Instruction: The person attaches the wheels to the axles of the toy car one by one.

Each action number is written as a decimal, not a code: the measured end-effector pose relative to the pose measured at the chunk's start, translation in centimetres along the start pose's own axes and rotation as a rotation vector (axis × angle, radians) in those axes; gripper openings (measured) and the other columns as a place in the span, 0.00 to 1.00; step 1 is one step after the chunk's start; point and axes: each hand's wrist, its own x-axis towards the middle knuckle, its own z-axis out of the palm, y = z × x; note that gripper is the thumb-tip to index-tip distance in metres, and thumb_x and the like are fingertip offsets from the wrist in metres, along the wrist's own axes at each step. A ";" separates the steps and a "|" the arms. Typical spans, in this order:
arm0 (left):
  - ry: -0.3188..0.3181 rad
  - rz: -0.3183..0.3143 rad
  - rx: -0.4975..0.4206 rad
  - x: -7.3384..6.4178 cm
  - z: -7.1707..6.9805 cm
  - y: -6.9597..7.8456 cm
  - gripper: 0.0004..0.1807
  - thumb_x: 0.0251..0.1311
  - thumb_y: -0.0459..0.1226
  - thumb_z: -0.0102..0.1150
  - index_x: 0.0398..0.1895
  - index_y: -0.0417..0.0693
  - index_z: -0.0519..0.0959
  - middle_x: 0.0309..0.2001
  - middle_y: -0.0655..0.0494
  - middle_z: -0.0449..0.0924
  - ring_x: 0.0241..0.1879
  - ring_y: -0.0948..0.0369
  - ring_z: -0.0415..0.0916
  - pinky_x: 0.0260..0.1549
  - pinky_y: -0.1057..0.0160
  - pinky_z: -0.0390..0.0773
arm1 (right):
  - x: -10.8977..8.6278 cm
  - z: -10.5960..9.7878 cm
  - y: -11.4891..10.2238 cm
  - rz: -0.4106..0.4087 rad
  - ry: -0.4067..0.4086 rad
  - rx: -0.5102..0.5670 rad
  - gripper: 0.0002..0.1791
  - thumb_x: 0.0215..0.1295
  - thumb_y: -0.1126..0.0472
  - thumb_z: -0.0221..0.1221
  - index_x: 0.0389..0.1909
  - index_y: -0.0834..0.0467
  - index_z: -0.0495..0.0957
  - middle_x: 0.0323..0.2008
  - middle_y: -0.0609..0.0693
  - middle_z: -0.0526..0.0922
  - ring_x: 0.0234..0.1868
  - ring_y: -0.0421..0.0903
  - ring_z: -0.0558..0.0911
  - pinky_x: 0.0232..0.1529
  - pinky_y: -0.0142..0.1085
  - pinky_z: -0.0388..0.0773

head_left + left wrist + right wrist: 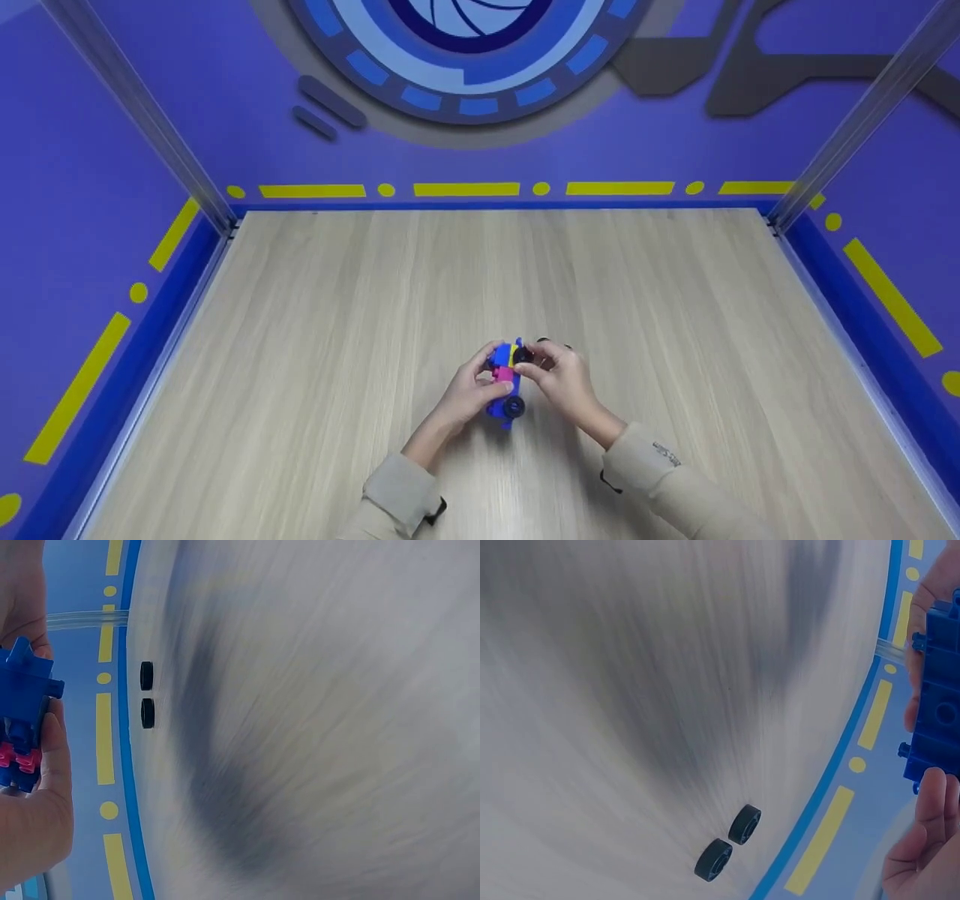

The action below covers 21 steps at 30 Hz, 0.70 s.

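A small toy car [504,375] of blue, pink and yellow blocks is held above the tabletop. My left hand [466,391] grips its left side, with the thumb over the pink block. At the far end, my right hand [562,376] pinches a black wheel [522,355] against the car's right side; whether it sits on its axle cannot be told. Another black wheel [514,406] is on the near right corner. The right wrist view shows the blue chassis [939,701] underside with bare pegs along one edge.
Two loose black wheels stand near each other on the wooden table [337,337], a wheel [745,824] and a second wheel [713,860]; the right hand mostly hides them in the head view. Blue-purple panels [172,135] with yellow marks border the table's back and sides.
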 end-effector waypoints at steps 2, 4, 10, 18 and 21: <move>0.002 0.004 -0.002 0.0 0.0 0.0 0.34 0.54 0.34 0.55 0.65 0.46 0.55 0.54 0.39 0.63 0.37 0.59 0.75 0.42 0.57 0.75 | -0.1 0.1 0.0 -0.001 0.008 -0.010 0.14 0.44 0.60 0.65 0.33 0.63 0.80 0.21 0.49 0.79 0.23 0.37 0.73 0.22 0.26 0.71; 0.001 0.009 0.005 0.0 0.1 -0.1 0.34 0.54 0.34 0.54 0.65 0.46 0.55 0.54 0.39 0.64 0.36 0.59 0.75 0.42 0.58 0.75 | -0.1 0.2 -0.1 -0.003 0.019 -0.032 0.14 0.44 0.59 0.65 0.33 0.64 0.80 0.21 0.49 0.79 0.23 0.37 0.73 0.22 0.26 0.71; 0.005 0.022 0.046 0.2 0.1 -0.4 0.33 0.54 0.33 0.54 0.64 0.47 0.56 0.52 0.40 0.65 0.35 0.60 0.74 0.41 0.59 0.75 | -0.3 0.5 -0.3 -0.008 0.051 -0.105 0.14 0.44 0.59 0.66 0.32 0.64 0.80 0.20 0.49 0.79 0.22 0.37 0.73 0.23 0.27 0.71; 0.010 0.032 0.048 0.2 0.1 -0.5 0.33 0.53 0.33 0.55 0.64 0.46 0.56 0.51 0.40 0.66 0.34 0.61 0.74 0.40 0.59 0.76 | -0.5 0.8 -0.4 0.031 0.081 -0.116 0.15 0.44 0.59 0.66 0.33 0.64 0.80 0.21 0.49 0.80 0.23 0.37 0.74 0.24 0.27 0.72; 0.015 0.028 0.050 0.2 0.1 -0.6 0.34 0.53 0.33 0.55 0.64 0.46 0.56 0.51 0.41 0.66 0.33 0.61 0.74 0.40 0.60 0.76 | -0.5 1.0 -0.3 0.047 0.096 -0.111 0.16 0.43 0.59 0.66 0.33 0.64 0.80 0.20 0.49 0.80 0.22 0.37 0.74 0.23 0.27 0.72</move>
